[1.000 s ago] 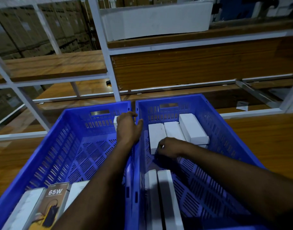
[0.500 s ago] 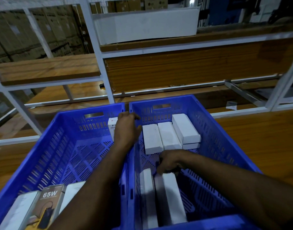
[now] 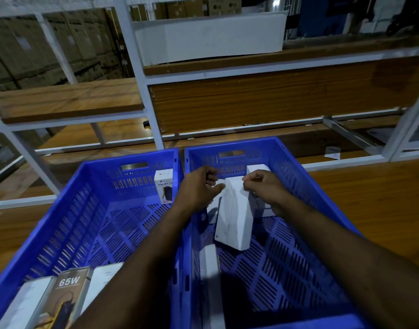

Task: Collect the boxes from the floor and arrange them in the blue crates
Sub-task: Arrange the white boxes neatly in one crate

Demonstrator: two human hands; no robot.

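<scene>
Two blue crates stand side by side on a wooden surface, the left crate and the right crate. Over the right crate both hands hold one long white box, tilted with its near end low. My left hand grips its far left edge and my right hand pinches its far right edge. More white boxes lie behind it, partly hidden. Another white box lies near the crate's front. The left crate holds a standing "HALLEY" box and a "65W" box among white ones.
White metal shelving with wooden boards rises right behind the crates. A long white carton sits on an upper shelf, brown cartons stacked beyond it. Bare wood lies to the right of the crates.
My right hand lifted a long white box from the front of the right crate toward the back. My left hand left the crates' shared rim and took hold of the same box.
</scene>
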